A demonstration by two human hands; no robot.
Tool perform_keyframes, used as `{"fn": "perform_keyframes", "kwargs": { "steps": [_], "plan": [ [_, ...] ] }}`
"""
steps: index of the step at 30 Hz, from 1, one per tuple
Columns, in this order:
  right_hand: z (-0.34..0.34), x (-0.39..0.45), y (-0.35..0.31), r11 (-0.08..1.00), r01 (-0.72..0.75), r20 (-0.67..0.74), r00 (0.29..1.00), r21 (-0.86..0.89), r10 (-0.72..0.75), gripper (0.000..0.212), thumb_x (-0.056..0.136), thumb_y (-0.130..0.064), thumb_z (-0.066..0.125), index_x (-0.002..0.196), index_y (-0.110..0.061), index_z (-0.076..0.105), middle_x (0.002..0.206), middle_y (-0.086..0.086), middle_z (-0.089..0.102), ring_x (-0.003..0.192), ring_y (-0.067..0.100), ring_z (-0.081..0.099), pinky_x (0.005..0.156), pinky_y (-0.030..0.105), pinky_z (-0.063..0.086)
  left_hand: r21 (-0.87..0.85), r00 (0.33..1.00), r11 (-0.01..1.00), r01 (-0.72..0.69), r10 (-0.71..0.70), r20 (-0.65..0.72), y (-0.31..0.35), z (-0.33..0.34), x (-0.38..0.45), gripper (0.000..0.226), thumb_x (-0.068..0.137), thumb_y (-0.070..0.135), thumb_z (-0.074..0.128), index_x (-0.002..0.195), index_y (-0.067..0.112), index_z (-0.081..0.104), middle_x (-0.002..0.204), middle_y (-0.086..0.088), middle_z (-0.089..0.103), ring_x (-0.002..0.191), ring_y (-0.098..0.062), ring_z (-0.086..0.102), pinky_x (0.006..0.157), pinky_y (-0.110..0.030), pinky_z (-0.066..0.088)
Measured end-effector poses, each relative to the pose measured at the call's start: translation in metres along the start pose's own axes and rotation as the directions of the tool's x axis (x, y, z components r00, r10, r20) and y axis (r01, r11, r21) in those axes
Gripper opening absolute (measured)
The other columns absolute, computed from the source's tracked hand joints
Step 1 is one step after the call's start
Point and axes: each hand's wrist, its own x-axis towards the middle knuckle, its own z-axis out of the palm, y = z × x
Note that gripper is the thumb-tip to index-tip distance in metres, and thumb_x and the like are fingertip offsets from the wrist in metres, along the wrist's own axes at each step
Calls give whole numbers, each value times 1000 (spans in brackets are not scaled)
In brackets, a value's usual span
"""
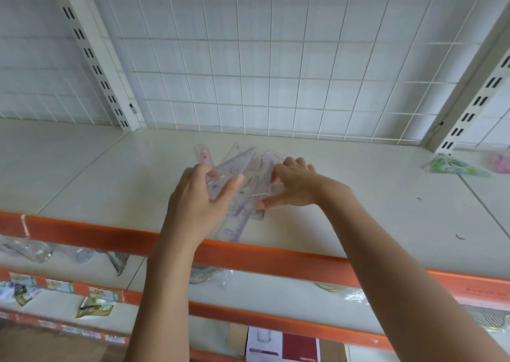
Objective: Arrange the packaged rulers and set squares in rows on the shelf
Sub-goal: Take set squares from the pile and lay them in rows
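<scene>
1. The cardboard box [289, 345] at the bottom edge lies nearest; the orange-edged lower shelves [276, 281] sit above it.
2. A fanned bundle of packaged rulers and set squares [242, 185] is held over the top shelf [110, 168].
3. The bundle is gripped by the left hand [198, 201] and pinched by the right hand [292, 187].
4. No rows are seen yet; the arranging appears barely begun.
5. Green and pink packets [455, 165] lie well apart, at right.
</scene>
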Motion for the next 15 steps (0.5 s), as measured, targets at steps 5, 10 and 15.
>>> {"fn": "perform_keyframes", "kwargs": {
  "steps": [5,10,15],
  "plan": [
    [-3,-8,4,999,39,-101,994,26,-36,37,83,-51,61,83,-18,45,94,2,57,89,23,47,76,34,35,16,999,1000,-19,19,27,6,6,0,52,74,45,72,110,16,50,109,5,45,95,-10,46,77,-24,34],
    [-11,-43,21,841,39,-175,982,540,67,22,94,-31,52,80,-18,40,80,5,67,61,22,66,58,30,50,11,994,995,-102,102,-36,21,17,3,55,74,45,71,121,23,54,120,1,43,106,-18,55,81,-27,41],
    [-21,-89,55,645,102,-235,964,757,123,10,100,-28,40,106,-24,47,79,3,62,54,19,58,55,29,47,-60,989,987,-147,148,9,58,36,3,60,76,45,70,131,33,49,113,3,46,105,-15,53,81,-21,34]
  ]
}}
